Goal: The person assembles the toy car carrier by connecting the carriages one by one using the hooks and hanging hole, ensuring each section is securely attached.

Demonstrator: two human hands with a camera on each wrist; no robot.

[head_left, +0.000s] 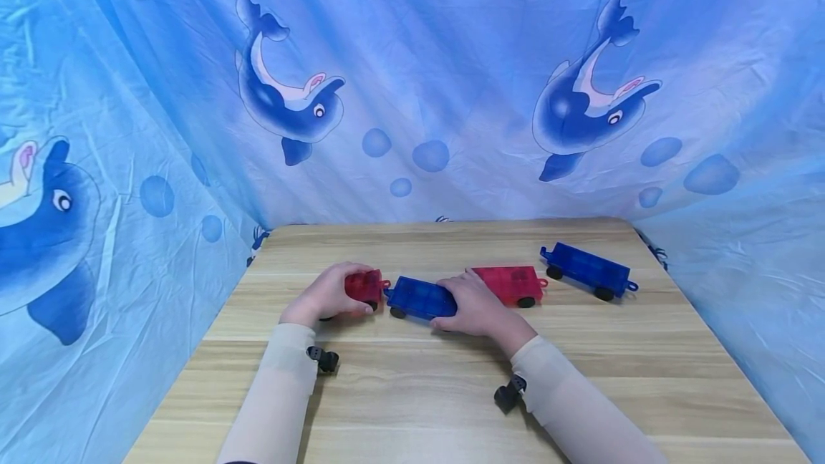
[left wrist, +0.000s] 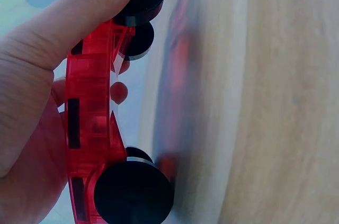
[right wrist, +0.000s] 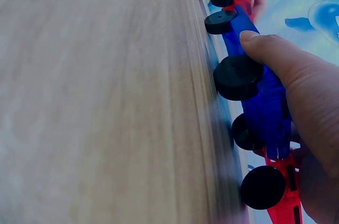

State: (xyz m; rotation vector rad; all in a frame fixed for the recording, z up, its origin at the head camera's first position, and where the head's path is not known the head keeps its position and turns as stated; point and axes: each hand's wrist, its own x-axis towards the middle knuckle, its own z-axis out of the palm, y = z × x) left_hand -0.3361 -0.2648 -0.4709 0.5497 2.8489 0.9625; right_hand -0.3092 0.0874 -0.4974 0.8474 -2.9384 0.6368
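Note:
On the left, my left hand (head_left: 331, 293) grips a red toy wagon (head_left: 369, 285) from above, thumb on its near side by a black wheel; the left wrist view shows this red wagon (left wrist: 90, 118) close up. My right hand (head_left: 475, 306) holds the right end of a blue wagon (head_left: 419, 297), its thumb along the side in the right wrist view. The blue wagon's left end meets the red wagon's hook; whether they are linked I cannot tell. Behind my right hand stands a second red wagon (head_left: 512, 283), partly covered by that hand.
Another blue wagon (head_left: 588, 268) stands at the back right of the wooden table (head_left: 412, 392), angled, with a hook at each end. A blue cloth with dolphins (head_left: 451, 92) hangs behind and at both sides of the table.

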